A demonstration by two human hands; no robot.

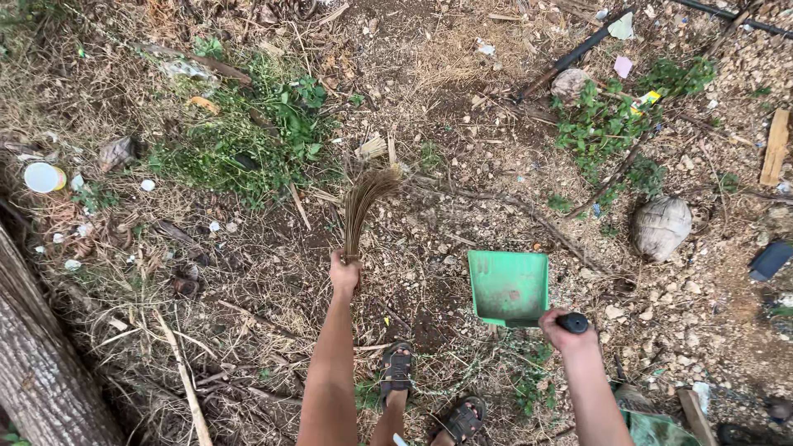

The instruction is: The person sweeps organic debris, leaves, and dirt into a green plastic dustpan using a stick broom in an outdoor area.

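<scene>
Littered dirt ground (462, 107), left hand (344, 274) gripping broom (363, 202), right hand (563, 329) gripping dustpan (508, 285)

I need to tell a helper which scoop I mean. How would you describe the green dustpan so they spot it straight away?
Start at the tree trunk at lower left and cross the littered ground to the right, past the left hand holding a stick broom. The dustpan is the flat green tray held by the right hand, the only bright green square thing among stones and dry grass.

Dustpan handle (573, 322) hidden in right fist (562, 330).
</scene>
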